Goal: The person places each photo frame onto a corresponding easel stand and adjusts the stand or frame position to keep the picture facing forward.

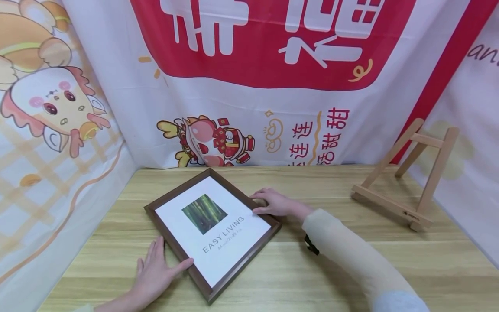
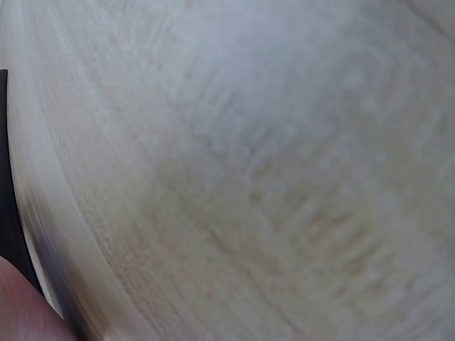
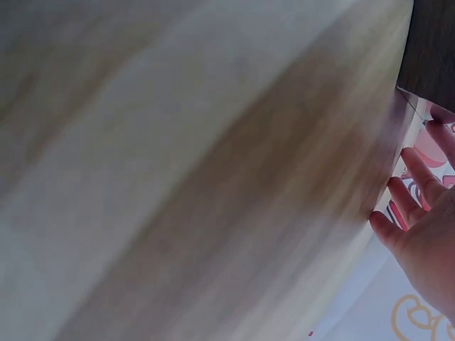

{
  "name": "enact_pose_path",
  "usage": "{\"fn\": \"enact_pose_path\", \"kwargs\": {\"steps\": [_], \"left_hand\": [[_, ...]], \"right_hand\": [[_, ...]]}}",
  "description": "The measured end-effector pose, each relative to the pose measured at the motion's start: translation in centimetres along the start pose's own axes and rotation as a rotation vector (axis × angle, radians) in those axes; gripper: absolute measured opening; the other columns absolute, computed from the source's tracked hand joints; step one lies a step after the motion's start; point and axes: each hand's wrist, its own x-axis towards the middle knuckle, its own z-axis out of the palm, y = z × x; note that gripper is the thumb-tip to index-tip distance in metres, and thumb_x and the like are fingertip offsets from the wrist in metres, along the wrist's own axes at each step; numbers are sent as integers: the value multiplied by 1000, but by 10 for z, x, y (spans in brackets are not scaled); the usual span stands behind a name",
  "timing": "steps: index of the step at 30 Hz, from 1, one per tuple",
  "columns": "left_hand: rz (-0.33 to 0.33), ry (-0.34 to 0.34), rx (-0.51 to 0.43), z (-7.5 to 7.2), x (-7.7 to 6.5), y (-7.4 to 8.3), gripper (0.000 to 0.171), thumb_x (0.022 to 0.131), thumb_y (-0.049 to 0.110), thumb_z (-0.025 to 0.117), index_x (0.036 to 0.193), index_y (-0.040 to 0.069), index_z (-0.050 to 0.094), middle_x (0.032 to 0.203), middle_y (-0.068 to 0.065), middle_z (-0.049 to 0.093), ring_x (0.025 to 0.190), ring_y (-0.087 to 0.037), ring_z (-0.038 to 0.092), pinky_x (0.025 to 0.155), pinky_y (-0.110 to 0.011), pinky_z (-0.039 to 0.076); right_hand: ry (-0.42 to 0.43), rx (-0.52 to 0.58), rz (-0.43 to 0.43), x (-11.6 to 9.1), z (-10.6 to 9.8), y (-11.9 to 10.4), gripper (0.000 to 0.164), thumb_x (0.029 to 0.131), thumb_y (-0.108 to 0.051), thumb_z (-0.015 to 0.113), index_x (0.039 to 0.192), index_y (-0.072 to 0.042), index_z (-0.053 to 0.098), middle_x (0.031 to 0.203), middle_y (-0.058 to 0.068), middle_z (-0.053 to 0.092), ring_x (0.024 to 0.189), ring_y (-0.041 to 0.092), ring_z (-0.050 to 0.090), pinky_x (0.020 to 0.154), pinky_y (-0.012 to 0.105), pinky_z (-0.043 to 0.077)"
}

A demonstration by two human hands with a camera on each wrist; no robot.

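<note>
A dark brown picture frame (image 1: 179,242) lies turned at an angle on the wooden table. Behind its front is a white sheet with a green forest picture and the words "EASY LIVING". At the frame's near left side, my left hand (image 1: 153,271) has its thumb spread over the border and its fingers stretched along the outer edge. My right hand (image 1: 277,203) is at the opposite side, thumb on the border and fingers reaching beside it. In the right wrist view, the fingers (image 3: 412,206) are spread close to the table surface, near a frame corner (image 3: 434,53).
A small wooden easel (image 1: 425,186) stands on the table (image 1: 319,273) at the far right. Printed cloth (image 1: 241,99) hangs behind the table's back edge, with more cloth along both sides. A black strap end (image 1: 311,245) shows under the right sleeve (image 1: 347,247).
</note>
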Motion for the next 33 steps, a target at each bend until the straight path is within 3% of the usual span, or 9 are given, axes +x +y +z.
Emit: {"fn": "enact_pose_path", "kwargs": {"steps": [5,12,22,28,33], "left_hand": [[8,9,-21,1,1,0,125,79,64,66,146,-17,-1,152,-37,-1,140,-50,-3,104,-71,-10],[16,11,-65,1,0,0,122,81,57,70,145,-18,-1,152,-38,-1,140,-49,-3,105,-70,-9],[37,15,-131,2,1,3,122,81,53,72,145,-19,-4,151,-38,-3,140,-50,-3,106,-69,-6],[17,-19,-311,0,2,8,128,82,51,73,145,-4,-24,152,-33,-10,139,-51,3,113,-58,9],[30,-16,-436,-5,3,19,131,82,44,75,143,8,-35,145,-41,16,135,-51,21,109,-58,22]], "right_hand": [[-2,74,5,2,1,0,55,91,-35,68,141,-18,53,143,10,46,133,29,39,111,48,28],[1,198,-19,4,3,-4,51,93,-21,68,140,-9,53,128,8,58,115,21,52,103,39,40],[46,309,37,-1,5,-8,47,94,-14,65,139,-5,53,122,7,59,110,20,53,101,38,42],[143,424,-23,-4,3,-11,45,93,-5,63,137,0,53,127,15,55,114,31,56,97,39,48],[228,451,-109,-9,-10,-16,46,93,0,61,137,7,50,139,26,45,116,43,55,94,42,50]]}}
